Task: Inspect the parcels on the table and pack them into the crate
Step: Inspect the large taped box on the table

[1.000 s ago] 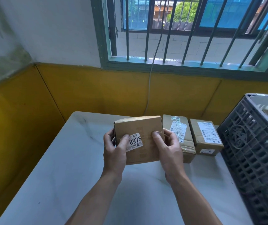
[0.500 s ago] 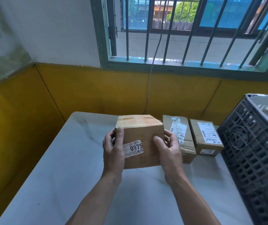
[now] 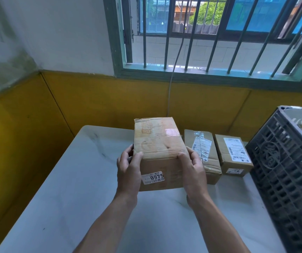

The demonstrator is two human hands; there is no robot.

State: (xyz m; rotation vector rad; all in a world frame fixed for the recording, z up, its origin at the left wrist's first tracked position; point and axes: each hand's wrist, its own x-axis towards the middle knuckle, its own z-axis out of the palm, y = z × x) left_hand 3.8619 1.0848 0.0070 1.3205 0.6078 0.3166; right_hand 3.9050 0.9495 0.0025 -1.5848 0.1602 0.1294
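Right of the held box [image 3: 159, 152], the crate [image 3: 283, 170] runs off the frame edge; its half-hidden, blurred contents are perhaps another parcel.

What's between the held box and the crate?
Head view: a taped parcel and a smaller parcel, side by side on the table, between box and crate.

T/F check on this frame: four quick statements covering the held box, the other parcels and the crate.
1. The left hand and right hand both grip the cardboard box. True.
2. The 0975 sticker faces the window. False: it is on the side facing the person.
3. A taped parcel and a smaller parcel lie on the table, right of the held box. True.
4. The crate stands at the table's left side. False: it is at the right.
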